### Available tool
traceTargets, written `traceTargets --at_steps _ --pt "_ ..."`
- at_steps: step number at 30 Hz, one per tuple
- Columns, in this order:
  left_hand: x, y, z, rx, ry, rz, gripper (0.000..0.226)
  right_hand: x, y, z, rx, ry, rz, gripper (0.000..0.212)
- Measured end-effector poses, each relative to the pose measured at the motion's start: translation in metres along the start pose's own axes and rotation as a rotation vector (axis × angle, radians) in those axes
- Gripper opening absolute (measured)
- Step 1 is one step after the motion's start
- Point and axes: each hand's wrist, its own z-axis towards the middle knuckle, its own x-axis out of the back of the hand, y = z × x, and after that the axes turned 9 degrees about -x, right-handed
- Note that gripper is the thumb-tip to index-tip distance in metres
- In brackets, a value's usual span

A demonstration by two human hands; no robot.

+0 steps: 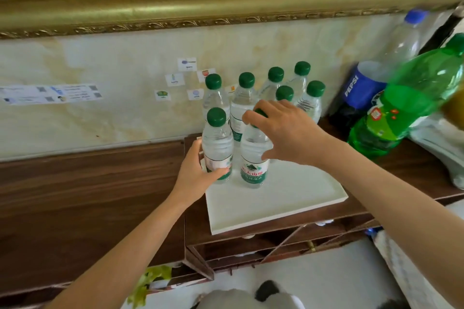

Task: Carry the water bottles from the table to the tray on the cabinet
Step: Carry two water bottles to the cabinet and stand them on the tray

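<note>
While the left hand [198, 168] wraps its fingers [218, 172] around the lower body of the front-left water bottle [217, 148], with the thumb hidden behind the label, the right hand [281, 130] sits over the front-right water bottle [253, 158]: its fingertips [248, 118] curl over the green cap and its thumb presses the clear side below the shoulder. Both grips are closed on the bottles, neither hand spread wide. Both bottles stand upright, just beside each other, on the white tray [276, 203], near its back-left part. Behind them six more green-capped water bottles [266, 88] stand upright in a tight cluster at the tray's far end against the marbled wall. The tray lies on the dark wooden cabinet [313, 221]; its near half is bare. To the right, off the tray, stand a blue-labelled Pepsi bottle [369, 83] and a large green soda bottle [401, 108], close together.
</note>
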Motion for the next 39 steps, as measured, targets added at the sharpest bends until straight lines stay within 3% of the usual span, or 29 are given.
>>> traceTargets --at_steps 3,15,33,39 --pt "-0.002 -0.005 0.002 0.007 0.046 0.008 0.073 -0.012 0.001 0.014 -0.019 0.11 -0.015 0.091" --pt "-0.017 -0.012 0.025 0.027 0.199 -0.017 0.069 -0.019 -0.002 0.043 -0.141 0.076 -0.002 0.087" --pt "-0.028 -0.008 0.021 0.012 0.209 -0.031 0.071 -0.021 0.001 0.037 -0.13 0.114 0.045 0.084" --pt "-0.027 -0.006 0.014 0.092 0.178 0.032 0.071 -0.027 0.003 0.037 -0.073 0.146 0.079 0.091"
